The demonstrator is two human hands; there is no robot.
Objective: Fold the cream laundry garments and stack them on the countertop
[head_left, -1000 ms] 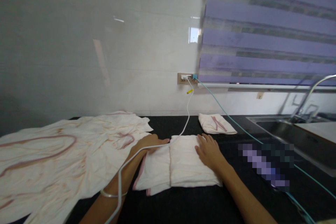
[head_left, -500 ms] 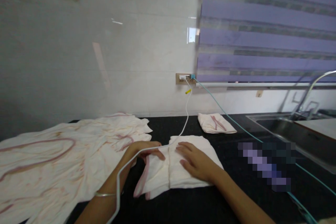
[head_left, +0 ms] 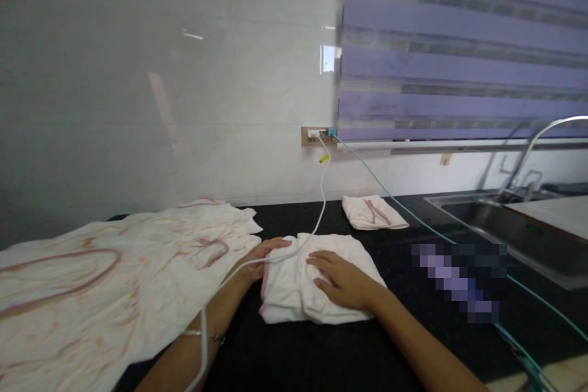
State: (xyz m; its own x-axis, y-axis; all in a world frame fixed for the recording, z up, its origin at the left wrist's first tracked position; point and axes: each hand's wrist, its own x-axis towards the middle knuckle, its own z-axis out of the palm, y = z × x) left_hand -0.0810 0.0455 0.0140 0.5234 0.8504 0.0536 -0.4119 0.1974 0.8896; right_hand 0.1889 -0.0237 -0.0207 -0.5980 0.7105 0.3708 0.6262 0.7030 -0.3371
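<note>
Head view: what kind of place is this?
Likely a home kitchen used for laundry folding: a steel sink with a curved tap set in a black countertop, tiled wall, and folded cloths on the counter.

White folded cloth (head_left: 303,285) with pink edging; black counter (head_left: 321,361); white cable (head_left: 321,196); teal cable (head_left: 390,199); purple-striped blind (head_left: 459,43).

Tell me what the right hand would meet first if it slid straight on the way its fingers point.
The right hand lies flat on the folded cloth, fingers pointing left. Going on, it would probably meet the left hand at the cloth's left edge, with the white cable close by; depth is unclear.
</note>
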